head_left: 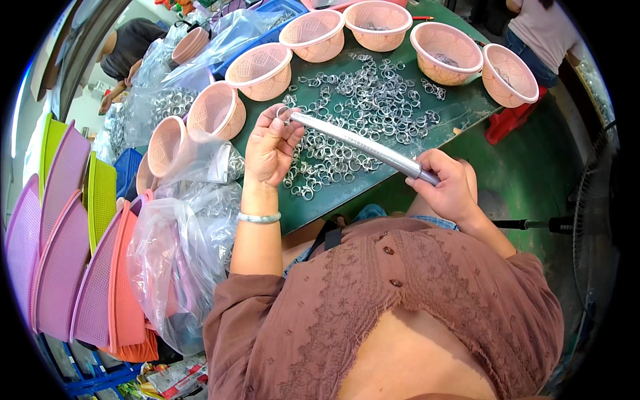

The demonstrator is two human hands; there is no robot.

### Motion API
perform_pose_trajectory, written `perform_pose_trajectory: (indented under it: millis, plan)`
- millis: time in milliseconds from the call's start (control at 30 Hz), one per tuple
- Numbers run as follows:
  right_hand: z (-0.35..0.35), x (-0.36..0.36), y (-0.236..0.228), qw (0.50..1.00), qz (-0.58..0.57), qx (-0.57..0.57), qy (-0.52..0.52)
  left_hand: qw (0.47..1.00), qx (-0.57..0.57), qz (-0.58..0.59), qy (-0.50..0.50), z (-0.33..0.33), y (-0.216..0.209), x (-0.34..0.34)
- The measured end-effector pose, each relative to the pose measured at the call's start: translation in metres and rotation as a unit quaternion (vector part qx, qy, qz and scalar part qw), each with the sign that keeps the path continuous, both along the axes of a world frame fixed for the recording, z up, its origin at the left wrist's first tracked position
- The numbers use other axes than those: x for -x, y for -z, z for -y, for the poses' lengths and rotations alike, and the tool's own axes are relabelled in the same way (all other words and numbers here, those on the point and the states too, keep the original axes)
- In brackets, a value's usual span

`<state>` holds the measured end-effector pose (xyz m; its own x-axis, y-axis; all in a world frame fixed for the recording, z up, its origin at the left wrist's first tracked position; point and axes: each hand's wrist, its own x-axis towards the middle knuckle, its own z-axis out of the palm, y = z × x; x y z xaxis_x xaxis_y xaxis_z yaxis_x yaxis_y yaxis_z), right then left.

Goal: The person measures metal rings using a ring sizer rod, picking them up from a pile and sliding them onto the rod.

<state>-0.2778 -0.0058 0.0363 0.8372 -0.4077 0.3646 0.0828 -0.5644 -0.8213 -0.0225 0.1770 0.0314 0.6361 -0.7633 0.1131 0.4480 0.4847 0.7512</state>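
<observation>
My left hand (272, 145), a bangle on its wrist, pinches a small silver ring (283, 115) between thumb and fingers. My right hand (448, 183) grips the thick end of a metal ring mandrel (363, 144), a long tapered rod with marks along it. The mandrel slants up to the left, its thin tip close beside the ring; whether tip and ring touch I cannot tell. Under and beyond the mandrel, many loose silver rings (373, 93) lie spread over the green table (460, 110).
Pink perforated baskets (313, 35) curve around the table's far and left sides, some with rings inside. Clear plastic bags (180, 247) crowd my left, next to stacked purple, green and coral baskets (63, 267). A red stool (503, 123) and a fan (587, 200) stand right. Other people are beyond.
</observation>
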Motion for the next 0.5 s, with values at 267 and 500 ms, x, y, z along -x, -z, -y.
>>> perform_pose_trajectory:
  millis: [267,500]
  plan:
    - [-0.006,-0.009,0.008,0.996,0.037,0.078,0.020,0.987,-0.085,0.129,0.048,0.019,-0.009,0.045]
    - [-0.014,-0.032,-0.001,0.973,0.082,0.214,0.040,0.996,-0.040,0.041,0.068,0.019,0.008,0.066]
